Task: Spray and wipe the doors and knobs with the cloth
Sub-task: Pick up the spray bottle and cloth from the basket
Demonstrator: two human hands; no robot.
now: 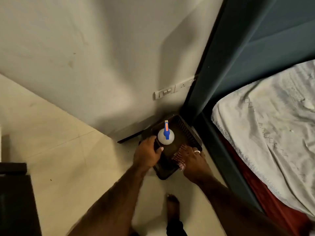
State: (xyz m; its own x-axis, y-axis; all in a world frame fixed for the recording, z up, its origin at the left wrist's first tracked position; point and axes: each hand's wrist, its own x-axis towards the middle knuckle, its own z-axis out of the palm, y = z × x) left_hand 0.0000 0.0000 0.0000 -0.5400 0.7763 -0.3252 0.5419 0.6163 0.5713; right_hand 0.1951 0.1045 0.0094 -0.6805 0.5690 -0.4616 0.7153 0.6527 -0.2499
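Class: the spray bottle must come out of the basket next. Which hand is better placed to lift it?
Left: the left hand grips the basket rim right beside the spray bottle; the right hand rests on the checked cloth.

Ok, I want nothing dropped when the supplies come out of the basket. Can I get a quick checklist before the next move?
1. Spray bottle upright in the basket: ok.
2. Cloth under the right hand: ok, though whether the fingers grip it: cannot tell.
3. Left hand grips the basket's left rim: ok.
4. Hand free for the bottle: not ok, both are busy.
5. Basket resting flat on the floor: cannot tell.
6. Doors and knobs in view: not ok.
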